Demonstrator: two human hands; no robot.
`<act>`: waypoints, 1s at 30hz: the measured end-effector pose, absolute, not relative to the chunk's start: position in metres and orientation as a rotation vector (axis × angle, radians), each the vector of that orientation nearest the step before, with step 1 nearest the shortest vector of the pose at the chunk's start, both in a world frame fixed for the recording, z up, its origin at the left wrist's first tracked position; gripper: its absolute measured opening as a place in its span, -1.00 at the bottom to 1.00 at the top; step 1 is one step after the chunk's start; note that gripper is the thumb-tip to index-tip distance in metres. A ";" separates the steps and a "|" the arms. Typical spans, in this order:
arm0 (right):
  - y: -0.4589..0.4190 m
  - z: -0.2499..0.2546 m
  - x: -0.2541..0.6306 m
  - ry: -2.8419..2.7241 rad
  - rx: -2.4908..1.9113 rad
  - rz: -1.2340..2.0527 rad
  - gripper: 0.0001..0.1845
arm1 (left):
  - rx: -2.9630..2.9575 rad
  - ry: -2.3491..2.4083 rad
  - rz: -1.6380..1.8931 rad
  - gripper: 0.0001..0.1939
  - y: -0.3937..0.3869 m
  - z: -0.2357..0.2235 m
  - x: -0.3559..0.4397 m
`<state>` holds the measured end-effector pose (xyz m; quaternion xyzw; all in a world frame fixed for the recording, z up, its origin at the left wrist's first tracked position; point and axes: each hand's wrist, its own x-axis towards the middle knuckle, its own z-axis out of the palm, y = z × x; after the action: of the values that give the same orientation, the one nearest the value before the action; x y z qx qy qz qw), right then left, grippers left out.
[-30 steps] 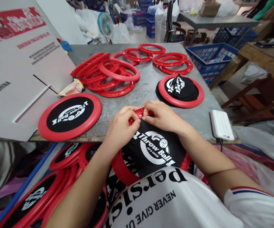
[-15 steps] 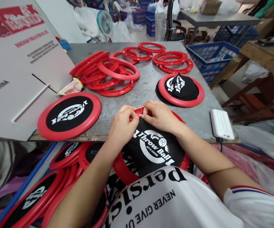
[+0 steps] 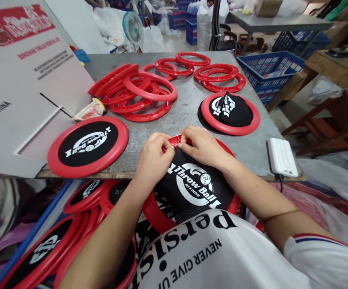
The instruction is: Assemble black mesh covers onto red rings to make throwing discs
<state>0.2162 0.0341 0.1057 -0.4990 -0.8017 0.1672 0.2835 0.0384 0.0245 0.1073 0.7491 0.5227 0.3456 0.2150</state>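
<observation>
A red plastic ring (image 3: pixel 158 212) leans between my body and the table edge. Across it lies a black mesh fabric disc (image 3: pixel 193 184) printed "Throw Ball". My left hand (image 3: pixel 154 158) pinches the fabric's far edge at the rim. Close beside it, my right hand (image 3: pixel 204 146) is closed on the same edge, thumb and fingertips together against the ring. Between the two hands a short stretch of red rim shows. My shirt hides the near part of the ring, and the fingers cover the exact grip.
Loose red rings (image 3: pixel 150 94) lie heaped on the grey table (image 3: pixel 189 108). One covered disc (image 3: pixel 88 146) sits left; another ring with folded black fabric (image 3: pixel 231 112) sits right. A white power bank (image 3: pixel 281 157) rests at the right edge. Covered discs (image 3: pixel 44 249) are stacked below left.
Both hands stay at the far rim with only a slight shift of the fingers. A little more red rim shows between them, and the fabric has moved slightly left.
</observation>
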 end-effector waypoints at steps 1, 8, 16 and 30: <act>0.034 0.106 0.216 -2.141 -1.336 0.448 -0.81 | 2.080 1.445 0.960 -0.84 0.025 0.107 0.038; 0.032 0.108 0.218 -2.147 -1.329 0.452 -0.81 | 2.072 1.389 0.939 -0.85 0.025 0.110 0.037; 0.033 0.106 0.215 -2.160 -1.330 0.443 -0.81 | 2.054 1.421 0.947 -0.85 0.026 0.108 0.034; 0.036 0.100 0.211 -2.168 -1.435 0.403 -0.82 | 2.102 1.423 0.785 -0.86 0.029 0.107 0.036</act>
<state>0.2113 0.0357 0.1003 -0.5278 -0.7973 0.1482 0.2525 0.0356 0.0290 0.1069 0.7680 0.5200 0.2869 0.2398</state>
